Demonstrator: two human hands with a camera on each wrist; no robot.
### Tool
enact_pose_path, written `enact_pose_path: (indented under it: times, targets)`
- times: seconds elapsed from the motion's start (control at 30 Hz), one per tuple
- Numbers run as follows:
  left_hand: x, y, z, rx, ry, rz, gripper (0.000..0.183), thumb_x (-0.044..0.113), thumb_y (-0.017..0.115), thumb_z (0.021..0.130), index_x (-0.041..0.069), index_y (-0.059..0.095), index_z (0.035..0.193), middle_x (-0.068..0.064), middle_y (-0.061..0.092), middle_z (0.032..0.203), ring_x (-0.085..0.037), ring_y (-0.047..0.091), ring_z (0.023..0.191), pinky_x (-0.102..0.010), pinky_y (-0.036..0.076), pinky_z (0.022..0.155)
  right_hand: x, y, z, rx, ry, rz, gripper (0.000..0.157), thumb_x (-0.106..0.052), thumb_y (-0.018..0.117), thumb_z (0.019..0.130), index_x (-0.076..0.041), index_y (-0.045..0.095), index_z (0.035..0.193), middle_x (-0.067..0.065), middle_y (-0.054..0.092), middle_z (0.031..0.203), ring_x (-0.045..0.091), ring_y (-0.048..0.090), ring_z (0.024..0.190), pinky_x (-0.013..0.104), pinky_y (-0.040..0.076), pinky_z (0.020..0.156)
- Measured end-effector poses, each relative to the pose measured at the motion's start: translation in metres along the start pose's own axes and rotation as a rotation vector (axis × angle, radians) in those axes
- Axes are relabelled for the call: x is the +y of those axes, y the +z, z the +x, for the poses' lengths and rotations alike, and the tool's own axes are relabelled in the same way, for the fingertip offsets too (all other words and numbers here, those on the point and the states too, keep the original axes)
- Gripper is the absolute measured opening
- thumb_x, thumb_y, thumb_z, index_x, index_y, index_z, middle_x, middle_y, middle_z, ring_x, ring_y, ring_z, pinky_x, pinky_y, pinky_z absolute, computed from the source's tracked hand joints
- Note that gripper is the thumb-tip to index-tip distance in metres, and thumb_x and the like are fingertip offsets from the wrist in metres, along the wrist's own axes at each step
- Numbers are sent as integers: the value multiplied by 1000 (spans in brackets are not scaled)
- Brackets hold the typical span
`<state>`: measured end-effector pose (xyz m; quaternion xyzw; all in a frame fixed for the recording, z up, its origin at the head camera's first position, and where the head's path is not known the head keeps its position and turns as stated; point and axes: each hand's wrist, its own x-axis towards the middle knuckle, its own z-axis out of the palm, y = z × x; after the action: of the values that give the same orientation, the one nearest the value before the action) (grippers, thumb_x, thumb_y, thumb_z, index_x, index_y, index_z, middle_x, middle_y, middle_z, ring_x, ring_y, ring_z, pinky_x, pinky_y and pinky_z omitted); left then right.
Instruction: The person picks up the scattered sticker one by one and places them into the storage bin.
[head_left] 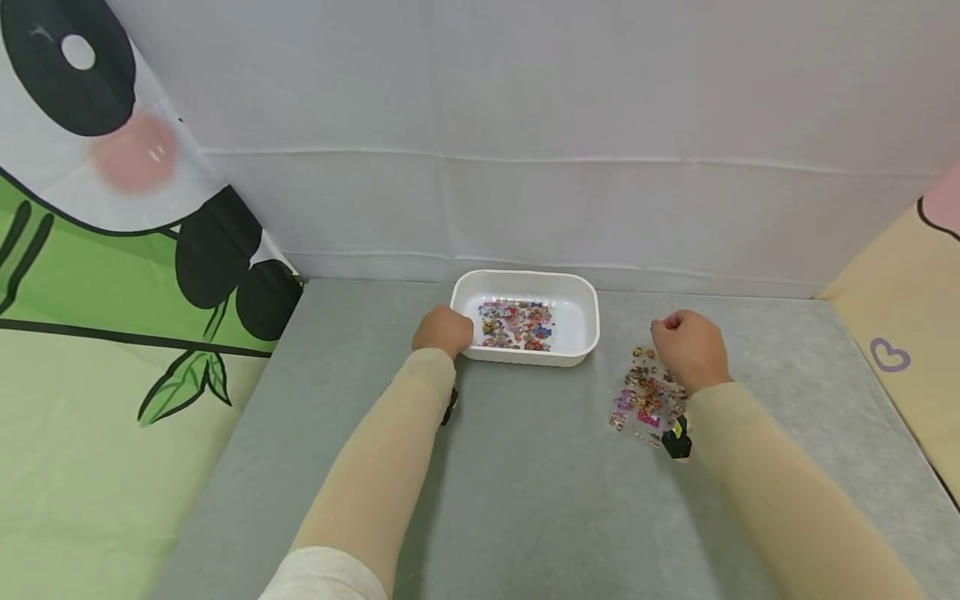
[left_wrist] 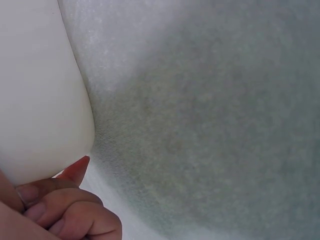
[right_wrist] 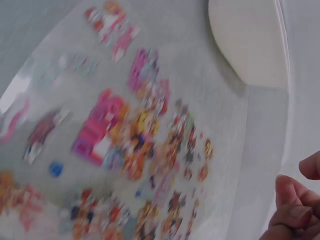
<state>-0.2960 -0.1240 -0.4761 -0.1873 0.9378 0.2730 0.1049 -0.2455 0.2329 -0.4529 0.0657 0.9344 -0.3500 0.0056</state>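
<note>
At the back centre of the table, a white plastic tray contains a colourful, clear-backed sheet of small cartoon stickers. My left hand grips the tray's left end near the front corner; the left wrist view shows its fingers curled against the white wall. My right hand is over the far end of a second clear sticker sheet, right of the tray. Its thumb and loosely curled index finger stand apart in the right wrist view, with nothing visible between them.
A grey cloth-like surface covers the table. White fabric hangs right behind the tray. Printed cloths stand at the left and right sides. A small black wrist device covers part of the second sheet.
</note>
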Motion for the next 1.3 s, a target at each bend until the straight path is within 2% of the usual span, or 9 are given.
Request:
enact_pose_path:
  times: [0.27,0.47,0.67,0.87,1.07,1.3]
  targets:
    - [1,-2,-3,1,3,-4,31,20,48,98,-1,71,104,-13,70,99,-26,60,79,-39,48,62,32,-16,-8,-4,43,-43,38,-33,47,105,2,62,110,16,65,89,28,56,69,43,46,65]
    - [1,-2,-3,4,5,-11,32,19,48,98,-1,71,107,-14,70,101,-27,60,81,-39,49,64,53,-25,-9,-19,72,-60,41,-34,48,104,3,61,112,20,64,98,31,57,78,45,46,68]
    - [1,-1,-1,2,-3,-12,33,20,49,98,-2,70,110,-14,70,104,-27,61,83,-40,50,66,66,-28,-11,-23,106,-80,42,-36,50,103,3,62,110,19,64,96,31,56,80,41,44,65]
    - [2,-1,-3,3,-5,-3,31,19,49,98,-1,71,106,-14,70,101,-27,61,81,-39,49,63,74,-27,-14,-35,159,-79,45,-37,51,103,5,60,114,23,64,102,35,57,85,44,46,69]
    - [2,-1,-5,-2,-10,-2,31,19,48,98,-1,70,106,-13,69,98,-27,60,78,-38,46,59,79,-23,-14,-47,220,-80,58,-42,51,102,9,52,130,30,61,116,41,58,93,51,49,74]
    - [4,-4,-11,9,5,-6,32,18,47,98,-2,70,109,-14,70,101,-27,61,81,-39,47,63,83,-18,-8,-132,231,-128,81,-58,61,96,13,46,131,34,56,122,46,58,101,53,48,76]
